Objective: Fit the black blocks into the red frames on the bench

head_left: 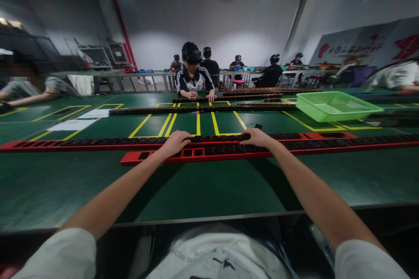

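Observation:
Two long red slotted strips lie side by side across the table, a front red strip [131, 158] and a rear red strip [11, 145]. Small black square pieces [240, 148] fill many slots; several slots near the front strip's left end are bare. My left hand [176, 142] rests over the strips, its fingers curled together at the rear one, and their tips are partly hidden. My right hand [257, 137] bends over the strips further right, thumb and fingers curved down. A small dark piece [258, 127] sticks up behind its knuckles, seemingly held in it.
A light green basket [330, 115] stands at the back right. Dark long strips [150, 109] lie beyond yellow tape outlines. White paper sheets [72, 124] are at the left. A co-worker [194, 74] works across the table; another person [46, 87] sits at the left.

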A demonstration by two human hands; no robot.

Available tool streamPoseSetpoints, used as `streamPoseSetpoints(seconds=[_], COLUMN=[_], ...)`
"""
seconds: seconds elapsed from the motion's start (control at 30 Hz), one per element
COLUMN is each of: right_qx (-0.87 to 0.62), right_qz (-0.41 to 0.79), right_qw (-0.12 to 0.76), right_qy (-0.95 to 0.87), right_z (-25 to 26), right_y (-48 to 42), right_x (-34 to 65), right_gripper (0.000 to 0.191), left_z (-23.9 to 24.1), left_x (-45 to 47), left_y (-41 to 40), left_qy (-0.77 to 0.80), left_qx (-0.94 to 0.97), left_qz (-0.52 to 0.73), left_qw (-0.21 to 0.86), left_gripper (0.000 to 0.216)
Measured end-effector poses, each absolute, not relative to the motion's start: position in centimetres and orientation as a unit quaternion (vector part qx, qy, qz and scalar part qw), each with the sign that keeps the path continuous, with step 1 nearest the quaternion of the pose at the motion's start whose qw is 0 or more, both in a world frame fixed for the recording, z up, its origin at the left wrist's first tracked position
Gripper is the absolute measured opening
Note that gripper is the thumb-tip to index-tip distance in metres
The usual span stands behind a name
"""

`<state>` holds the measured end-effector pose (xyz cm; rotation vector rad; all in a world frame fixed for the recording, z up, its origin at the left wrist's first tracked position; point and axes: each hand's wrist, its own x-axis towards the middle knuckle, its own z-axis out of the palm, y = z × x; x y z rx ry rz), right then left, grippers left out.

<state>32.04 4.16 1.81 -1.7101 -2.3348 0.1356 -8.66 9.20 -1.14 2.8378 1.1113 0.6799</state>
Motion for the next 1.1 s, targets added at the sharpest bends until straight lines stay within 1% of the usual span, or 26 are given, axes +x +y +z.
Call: streamPoseSetpoints(seconds=[0.3,0.63,0.83,1.1], right_qx=[-0.588,-0.588,-0.582,-0.578], right_qz=[0.050,0.052,0.056,0.072], right_qw=[0.119,0.125,0.127,0.119], right_qy=[-0.799,-0.798,-0.801,-0.804], right_z=[2.1,2.1,2.0,2.1], right_y=[3.9,4.0,4.0,4.4], right_x=[31.9,32.0,32.1,32.9], right_gripper=[0.047,0.044,0.047,0.046], left_z=[-1.0,-0.5,-0.5,-0.9], left_x=[-8.9,-8.6,-8.4,-8.5], left_y=[9.0,8.7,8.5,8.5], left_qy=[0.392,0.405,0.404,0.407], left_qx=[0.886,0.889,0.889,0.887], left_qz=[0.239,0.208,0.211,0.216], left_qw=[0.064,0.051,0.039,0.039], left_gripper=[0.026,0.028,0.027,0.028])
